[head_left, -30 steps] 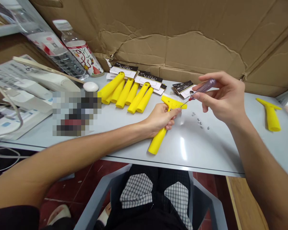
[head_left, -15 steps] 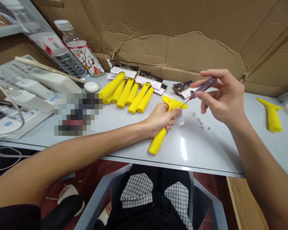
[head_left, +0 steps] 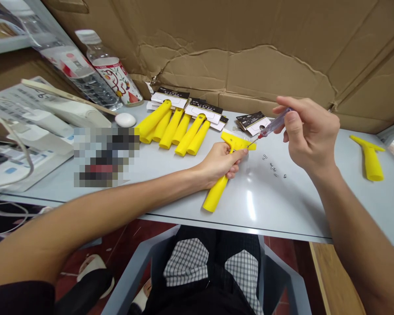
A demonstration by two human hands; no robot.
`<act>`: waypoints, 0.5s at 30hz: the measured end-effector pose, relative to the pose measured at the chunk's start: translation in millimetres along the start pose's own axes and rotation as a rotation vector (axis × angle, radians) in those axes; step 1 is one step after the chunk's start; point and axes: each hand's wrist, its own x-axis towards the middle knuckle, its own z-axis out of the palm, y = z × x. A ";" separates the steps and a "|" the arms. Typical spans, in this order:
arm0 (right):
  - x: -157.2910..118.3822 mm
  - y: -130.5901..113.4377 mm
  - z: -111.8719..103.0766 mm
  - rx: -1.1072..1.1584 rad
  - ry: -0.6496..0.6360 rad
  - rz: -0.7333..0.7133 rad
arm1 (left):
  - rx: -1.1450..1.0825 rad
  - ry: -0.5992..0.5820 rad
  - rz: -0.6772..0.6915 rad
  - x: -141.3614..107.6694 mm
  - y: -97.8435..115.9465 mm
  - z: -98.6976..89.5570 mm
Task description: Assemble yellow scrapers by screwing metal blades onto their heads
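A creased cardboard sheet [head_left: 249, 52] stands behind the grey table [head_left: 282, 205], which carries a floral-labelled water bottle [head_left: 113, 72], a row of yellow plastic scrapers [head_left: 170, 129] and scattered small screws [head_left: 272, 167]. The left hand [head_left: 218, 164] curls closed around a yellow scraper [head_left: 216, 192] held just above the tabletop, mid-table. The right hand's thumb and fingers [head_left: 292, 120] pinch a purple-handled screwdriver [head_left: 274, 124], its tip just at the scraper's head.
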 end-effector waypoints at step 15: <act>3.2 -5.7 -5.2 0.147 -0.103 0.178 | -0.003 0.005 0.009 1.7 -1.6 0.6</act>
